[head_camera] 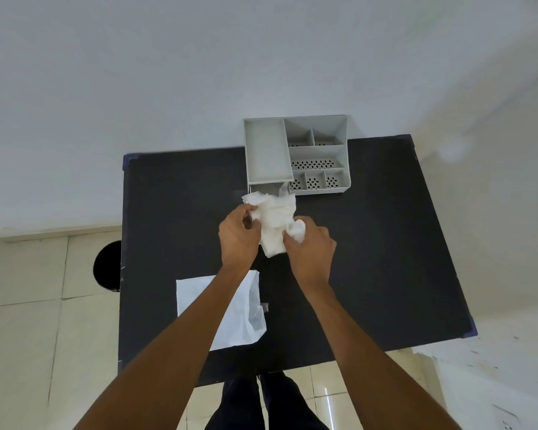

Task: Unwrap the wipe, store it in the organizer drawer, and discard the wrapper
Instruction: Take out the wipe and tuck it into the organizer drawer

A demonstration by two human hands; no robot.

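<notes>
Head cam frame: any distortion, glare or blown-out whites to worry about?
Head view: wide-angle bends the black rectangular table edges outward; the crumpled white wipe, gripped by left hand and right hand, is overexposed with little fold detail; the flat white wrapper is similarly bright; a small glare spot shows on the glossy floor tile; lighting is soft.

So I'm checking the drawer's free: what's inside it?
The drawer stands open below the organizer; its visible back part looks empty. The wipe, held in both hands, covers its front.

A plain indoor room: bare white wall point(137, 72), tiled floor point(28, 321), one black desk point(370, 243) against it.
</notes>
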